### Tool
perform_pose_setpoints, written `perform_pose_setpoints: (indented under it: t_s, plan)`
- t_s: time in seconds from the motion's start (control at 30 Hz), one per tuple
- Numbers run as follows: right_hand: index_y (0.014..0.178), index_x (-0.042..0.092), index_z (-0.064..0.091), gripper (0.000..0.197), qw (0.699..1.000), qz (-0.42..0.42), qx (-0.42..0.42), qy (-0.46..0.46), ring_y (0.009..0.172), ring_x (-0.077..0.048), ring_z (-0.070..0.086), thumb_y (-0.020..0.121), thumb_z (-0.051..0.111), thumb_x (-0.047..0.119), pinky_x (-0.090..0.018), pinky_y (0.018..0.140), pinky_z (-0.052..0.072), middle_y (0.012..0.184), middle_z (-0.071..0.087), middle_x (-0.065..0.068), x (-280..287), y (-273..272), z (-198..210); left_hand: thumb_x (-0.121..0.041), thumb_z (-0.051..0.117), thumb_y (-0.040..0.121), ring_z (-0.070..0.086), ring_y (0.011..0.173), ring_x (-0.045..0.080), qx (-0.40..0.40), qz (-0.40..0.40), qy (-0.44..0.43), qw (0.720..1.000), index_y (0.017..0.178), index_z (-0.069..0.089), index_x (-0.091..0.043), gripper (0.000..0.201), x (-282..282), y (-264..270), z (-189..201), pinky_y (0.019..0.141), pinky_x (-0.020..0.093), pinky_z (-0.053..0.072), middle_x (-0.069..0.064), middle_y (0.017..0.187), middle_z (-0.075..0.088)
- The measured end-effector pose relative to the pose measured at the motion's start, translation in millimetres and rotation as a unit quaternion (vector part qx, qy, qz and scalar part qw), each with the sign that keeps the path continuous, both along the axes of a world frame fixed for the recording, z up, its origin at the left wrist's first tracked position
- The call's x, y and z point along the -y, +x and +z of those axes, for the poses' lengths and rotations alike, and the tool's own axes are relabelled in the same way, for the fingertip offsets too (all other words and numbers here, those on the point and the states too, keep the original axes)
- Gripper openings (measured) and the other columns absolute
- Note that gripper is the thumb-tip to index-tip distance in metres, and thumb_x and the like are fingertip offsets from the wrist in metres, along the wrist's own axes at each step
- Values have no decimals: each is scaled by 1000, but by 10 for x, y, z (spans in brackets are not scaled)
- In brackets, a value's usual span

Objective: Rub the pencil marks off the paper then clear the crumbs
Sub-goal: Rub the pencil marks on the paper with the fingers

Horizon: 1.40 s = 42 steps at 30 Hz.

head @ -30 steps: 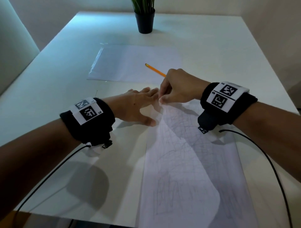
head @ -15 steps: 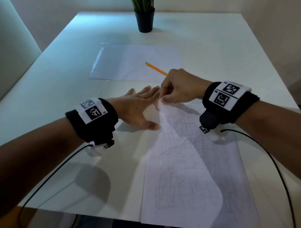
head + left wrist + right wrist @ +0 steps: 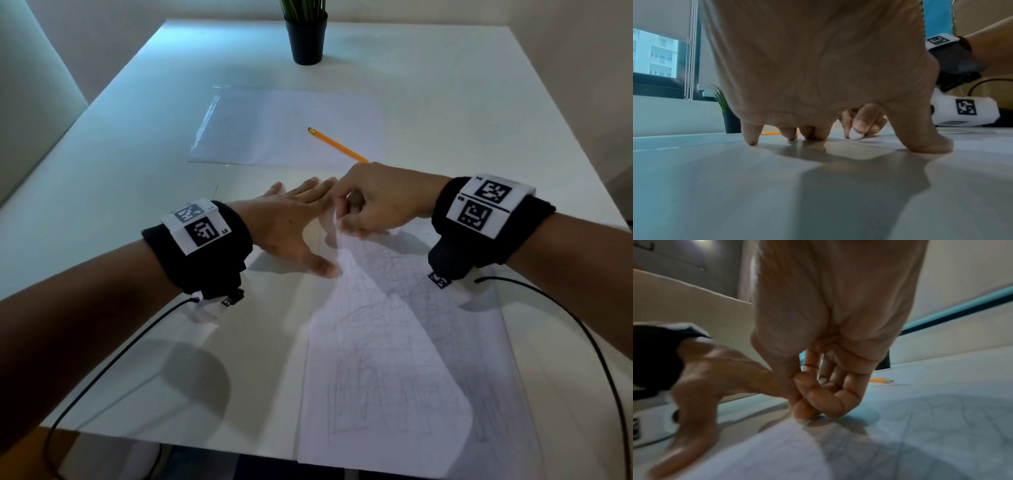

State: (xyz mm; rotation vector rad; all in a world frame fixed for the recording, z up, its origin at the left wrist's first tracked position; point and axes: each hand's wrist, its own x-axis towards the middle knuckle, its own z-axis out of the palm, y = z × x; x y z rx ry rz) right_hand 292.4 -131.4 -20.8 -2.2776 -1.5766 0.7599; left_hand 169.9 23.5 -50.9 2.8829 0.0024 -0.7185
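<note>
Paper: we saw the scribbled paper [image 3: 404, 359] lying on the white table [image 3: 102, 164], lower right of the head view, its upper left corner under both hands.
Left hand: our left hand [image 3: 287, 229] lay flat, fingers spread, thumb touching the paper's left edge.
Right hand: our right hand [image 3: 376, 202] pinched a small white eraser [image 3: 856, 134] against that corner.
Pencil: an orange pencil [image 3: 337, 145] lay just above the right hand.
Writing: we could read none, only square coded markers on the wristbands [image 3: 479, 209].

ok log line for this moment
left hand flat on table | right hand rubs eraser on paper | marks remain
</note>
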Motion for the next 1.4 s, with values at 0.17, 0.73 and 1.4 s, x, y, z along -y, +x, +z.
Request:
perform_pose_setpoints:
  t_s: [0.17,0.73,1.4]
  plan:
    - [69,9,65,11,990,-74,83,92,54,-3,53,80,66,9,-23,64,44,61,54,14,-26,163,-44,-97,49,57,-20,149,8,-9,-4,22,1000,154,-22,-30,137,44,8,55,121,56,-5,-16,161,-25]
    - [66,15,66,13,993,-51,76,78,52,7,56,78,69,10,-16,58,42,49,59,15,-34,190,3,-98,50,52,-20,149,9,-18,3,5,1000,154,-20,-31,141,31,26,54,120,59,-2,-16,162,-24]
    - [72,12,67,8,999,-10,28,37,55,-1,62,80,67,11,-21,59,48,57,66,8,84,51,-15,-91,61,54,-24,149,18,-13,2,32,999,154,-18,-37,138,99,21,106,116,60,-16,-10,163,-22]
